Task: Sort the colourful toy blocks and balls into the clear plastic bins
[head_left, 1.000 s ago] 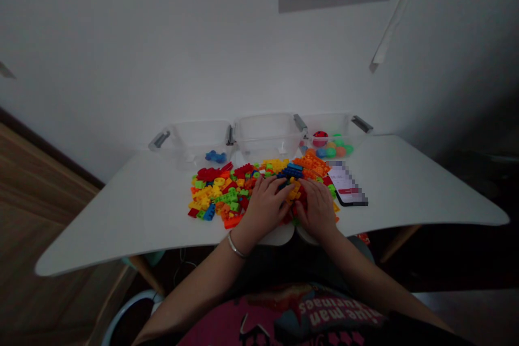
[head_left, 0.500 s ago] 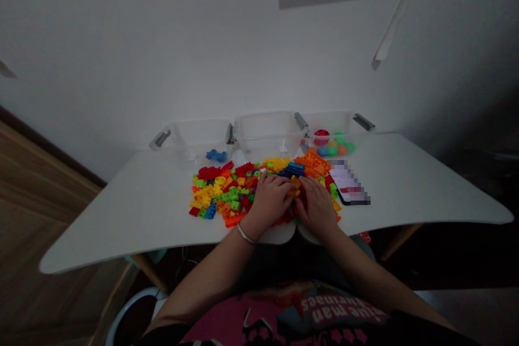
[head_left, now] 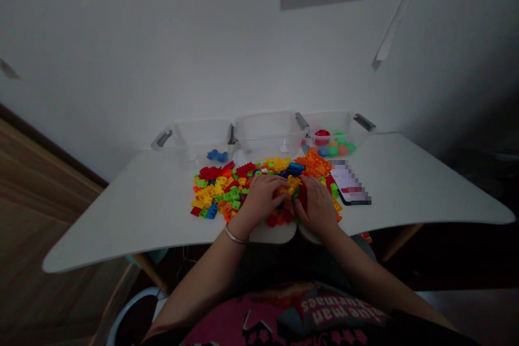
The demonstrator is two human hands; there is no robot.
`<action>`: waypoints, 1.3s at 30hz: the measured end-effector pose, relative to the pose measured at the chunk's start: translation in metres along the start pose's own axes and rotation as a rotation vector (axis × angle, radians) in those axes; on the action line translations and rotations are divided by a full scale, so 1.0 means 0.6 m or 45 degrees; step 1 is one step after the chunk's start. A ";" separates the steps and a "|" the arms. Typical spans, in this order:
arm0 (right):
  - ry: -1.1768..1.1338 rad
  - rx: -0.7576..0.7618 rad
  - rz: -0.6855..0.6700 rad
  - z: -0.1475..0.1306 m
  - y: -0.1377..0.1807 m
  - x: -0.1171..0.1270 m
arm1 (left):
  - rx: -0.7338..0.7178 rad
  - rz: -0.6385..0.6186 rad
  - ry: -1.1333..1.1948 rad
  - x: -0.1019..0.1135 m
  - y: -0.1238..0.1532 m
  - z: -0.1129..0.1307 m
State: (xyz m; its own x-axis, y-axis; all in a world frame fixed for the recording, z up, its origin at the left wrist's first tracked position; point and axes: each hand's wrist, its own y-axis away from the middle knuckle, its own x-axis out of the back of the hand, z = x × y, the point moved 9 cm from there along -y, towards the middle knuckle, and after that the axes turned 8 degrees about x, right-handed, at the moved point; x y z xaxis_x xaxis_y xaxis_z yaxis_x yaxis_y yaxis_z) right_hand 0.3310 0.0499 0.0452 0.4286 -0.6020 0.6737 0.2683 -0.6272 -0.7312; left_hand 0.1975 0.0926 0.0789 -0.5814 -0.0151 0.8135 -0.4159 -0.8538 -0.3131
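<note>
A heap of small plastic building bricks (head_left: 227,186) in red, yellow, green, orange and blue covers the middle of the white table (head_left: 138,211). Both hands rest in the near right part of the heap. My left hand (head_left: 259,201), with a thin bangle on its wrist, lies knuckles up, fingers curled into the bricks. My right hand (head_left: 318,206) sits close beside it, fingers bent down over the bricks. The two sets of fingertips meet around a few yellow and red pieces (head_left: 290,186). What each hand grips is hidden under the fingers.
Three clear plastic bins stand along the wall: the left bin (head_left: 194,143) holds a blue piece (head_left: 217,155), the middle bin (head_left: 270,135) looks bare, the right bin (head_left: 336,130) holds coloured balls. A phone (head_left: 351,186) lies right of the heap.
My left hand has slid a little left and toward me across the heap. My right hand has stayed nearly in place. The view has shifted slightly.
</note>
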 end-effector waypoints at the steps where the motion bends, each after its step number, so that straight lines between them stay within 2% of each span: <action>1: -0.003 -0.004 -0.007 0.000 0.000 -0.001 | 0.009 -0.001 0.023 0.003 0.000 -0.003; 7: -0.011 0.000 -0.034 -0.002 -0.002 -0.003 | 0.042 -0.023 0.173 0.010 -0.007 -0.017; 12: -0.032 -0.023 -0.039 0.000 -0.003 -0.003 | 0.150 -0.021 0.253 0.008 -0.017 -0.032; 23: -0.059 -0.102 -0.075 0.010 0.001 -0.010 | 0.259 -0.042 0.518 0.011 -0.035 -0.045; 28: -0.060 -0.103 -0.050 0.010 -0.001 -0.006 | 0.324 0.088 0.629 0.029 -0.041 -0.057; 32: -0.045 -0.111 -0.044 0.011 -0.001 -0.004 | 0.384 0.101 0.904 0.031 -0.043 -0.062; 35: -0.024 -0.113 -0.052 0.011 -0.001 -0.004 | 0.559 0.188 1.202 0.035 -0.042 -0.084; 39: -0.016 -0.103 -0.054 0.008 -0.003 -0.002 | 0.792 0.437 1.637 0.067 -0.031 -0.131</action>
State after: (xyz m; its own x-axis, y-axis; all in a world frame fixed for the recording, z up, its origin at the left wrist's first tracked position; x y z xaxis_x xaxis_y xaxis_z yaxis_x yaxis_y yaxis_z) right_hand 0.3343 0.0544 0.0451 0.4292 -0.5684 0.7019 0.2161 -0.6900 -0.6908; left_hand 0.1271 0.1490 0.0787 -0.9346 -0.0799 -0.3466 0.0362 -0.9908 0.1306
